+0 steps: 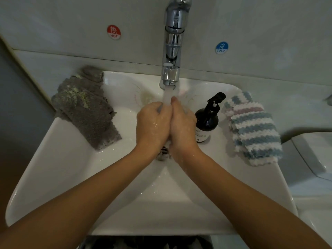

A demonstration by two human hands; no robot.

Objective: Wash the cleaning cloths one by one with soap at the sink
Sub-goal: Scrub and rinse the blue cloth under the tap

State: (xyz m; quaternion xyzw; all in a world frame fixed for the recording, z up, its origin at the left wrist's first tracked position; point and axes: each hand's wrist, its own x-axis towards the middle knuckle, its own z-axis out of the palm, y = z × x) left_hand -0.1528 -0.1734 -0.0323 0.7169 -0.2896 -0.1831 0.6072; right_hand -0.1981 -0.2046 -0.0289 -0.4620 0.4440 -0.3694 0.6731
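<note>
Both my hands are pressed side by side over the white sink [59, 159], under the water running from the chrome tap [171, 51]. My left hand [152, 123] is wet, its fingers bent loosely toward the stream. My right hand [181, 126] lies against it with its fingers straight, fingertips in the water. I see no cloth between them. A grey cloth [86, 106] with pale green stains lies on the sink's left rim. A blue, pink and white striped cloth [255, 130] lies on the right rim. The dark soap pump bottle [206, 121] stands just right of my right hand.
The drain [162, 152] shows below my wrists. HOT [113, 32] and COLD [221, 47] stickers are on the wall behind the tap. A white toilet [312, 155] stands to the right of the sink.
</note>
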